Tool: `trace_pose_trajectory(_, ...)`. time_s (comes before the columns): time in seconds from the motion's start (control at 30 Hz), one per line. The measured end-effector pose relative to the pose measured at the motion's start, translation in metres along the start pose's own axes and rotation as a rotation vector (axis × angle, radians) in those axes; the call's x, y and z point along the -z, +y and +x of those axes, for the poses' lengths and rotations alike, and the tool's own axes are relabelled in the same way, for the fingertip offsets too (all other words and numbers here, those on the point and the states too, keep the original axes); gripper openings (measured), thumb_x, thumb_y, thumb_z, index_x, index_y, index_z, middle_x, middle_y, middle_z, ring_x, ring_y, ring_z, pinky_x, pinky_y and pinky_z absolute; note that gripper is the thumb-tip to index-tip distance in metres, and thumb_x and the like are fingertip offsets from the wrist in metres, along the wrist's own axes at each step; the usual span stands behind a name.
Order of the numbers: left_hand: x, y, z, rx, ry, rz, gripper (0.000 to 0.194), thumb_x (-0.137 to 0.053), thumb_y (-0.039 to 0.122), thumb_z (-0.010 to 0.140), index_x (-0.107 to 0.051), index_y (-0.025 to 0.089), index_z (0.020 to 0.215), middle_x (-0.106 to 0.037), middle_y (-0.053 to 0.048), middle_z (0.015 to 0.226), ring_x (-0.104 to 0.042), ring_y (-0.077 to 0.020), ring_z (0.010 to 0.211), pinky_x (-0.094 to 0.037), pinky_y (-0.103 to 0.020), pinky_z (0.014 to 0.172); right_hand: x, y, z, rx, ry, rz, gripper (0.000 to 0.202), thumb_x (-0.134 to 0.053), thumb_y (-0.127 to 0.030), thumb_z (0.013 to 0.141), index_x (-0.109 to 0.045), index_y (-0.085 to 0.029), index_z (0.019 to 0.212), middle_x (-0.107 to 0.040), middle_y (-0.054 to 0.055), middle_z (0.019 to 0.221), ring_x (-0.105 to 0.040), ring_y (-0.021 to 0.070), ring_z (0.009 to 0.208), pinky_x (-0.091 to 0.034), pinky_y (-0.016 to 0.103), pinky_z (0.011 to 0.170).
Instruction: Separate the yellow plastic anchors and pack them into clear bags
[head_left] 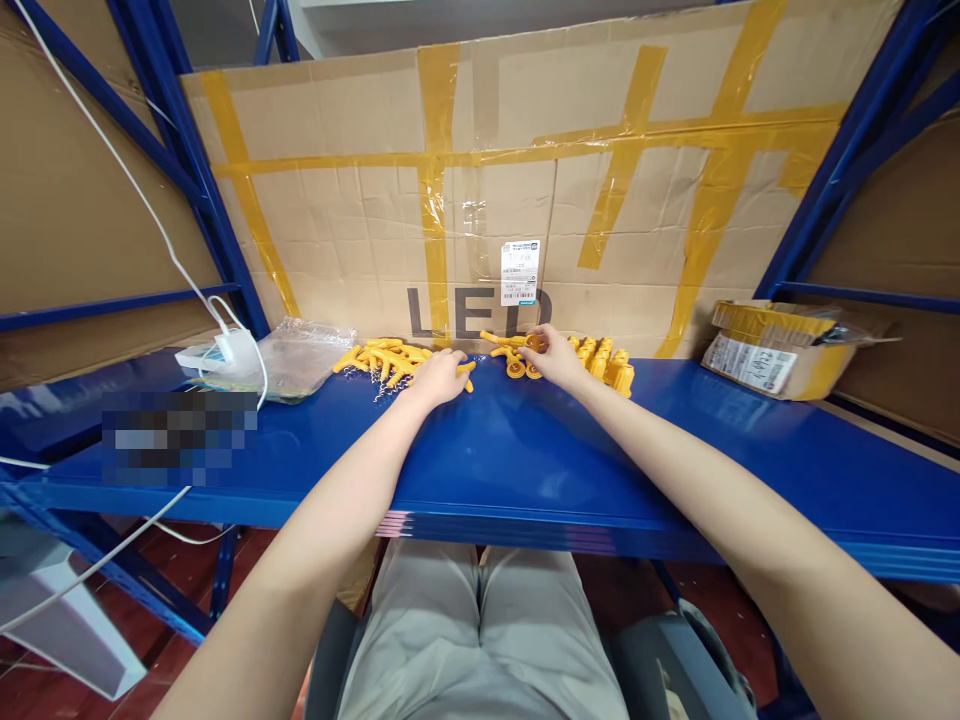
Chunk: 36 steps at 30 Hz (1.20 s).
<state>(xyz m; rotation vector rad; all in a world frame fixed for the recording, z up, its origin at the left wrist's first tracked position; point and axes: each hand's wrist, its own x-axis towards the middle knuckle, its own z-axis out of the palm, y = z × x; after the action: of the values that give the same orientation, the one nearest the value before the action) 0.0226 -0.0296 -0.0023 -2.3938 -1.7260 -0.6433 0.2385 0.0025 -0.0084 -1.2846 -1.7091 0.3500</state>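
Note:
On the blue shelf, my left hand is at the right end of a pile of yellow curved parts with silvery spiral bits. Its fingers are bent together around a yellow part whose ends stick out past them. My right hand pinches a yellow part between thumb and fingertips, above a small group of yellow pieces with round ends. Right of that hand stand several yellow blocky pieces in rows.
A taped cardboard sheet stands behind the shelf. An open cardboard box sits at the right. Plastic bags, a white plug with cables and a pixelated dark object lie left. Blue rack posts flank both sides.

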Motion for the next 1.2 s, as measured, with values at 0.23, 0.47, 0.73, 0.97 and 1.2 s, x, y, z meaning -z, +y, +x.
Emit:
trace_pose_trajectory(0.23,-0.004,-0.003,0.003,0.013,-0.065,0.082,0.027,-0.051,0.029,0.082,-0.066,0.017,0.101,-0.065,-0.012,0.107,-0.059,-0.0293,0.102,-0.045,-0.037,0.086,-0.031,-0.011,0.01,0.307,-0.115,-0.46,0.033,-0.049,-0.016,0.085,-0.052,-0.013,0.117,-0.059,0.013,0.12,-0.055,0.0231,0.11,-0.041,0.032,0.093)
trace_pose_trajectory(0.47,-0.006,-0.006,0.002,0.012,-0.146,0.066,0.026,-0.055,0.027,0.079,-0.065,0.017,0.101,-0.067,-0.013,0.107,-0.06,-0.0317,0.103,-0.044,-0.039,0.088,-0.052,-0.023,0.012,0.205,-0.302,-0.797,0.034,-0.039,-0.011,0.088,-0.054,-0.014,0.119,-0.057,0.016,0.125,-0.055,0.0282,0.113,-0.033,0.046,0.101)
trace_pose_trajectory(0.73,-0.011,-0.012,0.003,-0.006,-0.188,0.078,0.038,-0.056,0.018,0.076,-0.059,0.02,0.113,-0.065,-0.012,0.115,-0.058,-0.0306,0.108,-0.043,-0.039,0.091,-0.048,-0.021,0.008,0.161,-0.373,-0.823,0.049,-0.043,-0.034,0.091,-0.039,-0.02,0.138,-0.033,0.013,0.149,-0.024,0.0315,0.138,-0.006,0.065,0.107)
trace_pose_trajectory(0.97,-0.022,-0.024,0.008,-0.013,-0.156,0.013,0.055,-0.056,0.013,0.075,-0.047,0.02,0.129,-0.062,-0.013,0.122,-0.057,-0.0289,0.112,-0.043,-0.038,0.091,0.011,-0.016,0.0,0.079,-0.106,-0.854,0.041,-0.043,-0.023,0.085,-0.051,-0.013,0.124,-0.053,0.017,0.129,-0.045,0.0317,0.118,-0.033,0.054,0.097)
trace_pose_trajectory(1.2,-0.033,-0.031,0.014,0.046,-0.11,-0.196,0.059,-0.06,0.017,0.075,-0.044,0.018,0.132,-0.065,-0.011,0.116,-0.061,-0.0237,0.107,-0.045,-0.032,0.09,0.032,0.03,-0.014,0.013,-0.043,-0.826,0.049,-0.047,-0.025,0.082,-0.044,-0.016,0.13,-0.043,0.017,0.139,-0.036,0.0344,0.128,-0.016,0.065,0.104)
